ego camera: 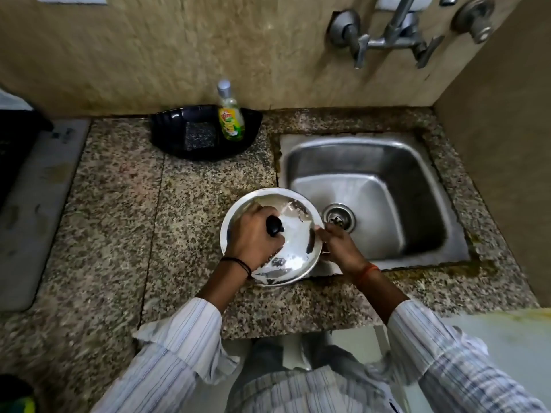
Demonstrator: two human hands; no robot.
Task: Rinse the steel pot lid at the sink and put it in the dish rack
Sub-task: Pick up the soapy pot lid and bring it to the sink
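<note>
A round steel pot lid [293, 234] with a black knob [274, 226] is held over the counter at the sink's left front corner, its top facing me. White suds streak its surface. My left hand [253, 238] rests on the lid around the knob. My right hand [337, 247] grips the lid's right rim. The steel sink [411, 186] lies to the right, with its drain [339, 217] just beyond the lid. No dish rack is in view.
A wall tap [390, 37] hangs above the sink; no water stream is visible. A black tray [179, 135] at the back of the granite counter [119, 204] holds a dish soap bottle [230, 116] and a scrub pad [200, 135]. A grey slab [32, 210] lies at left.
</note>
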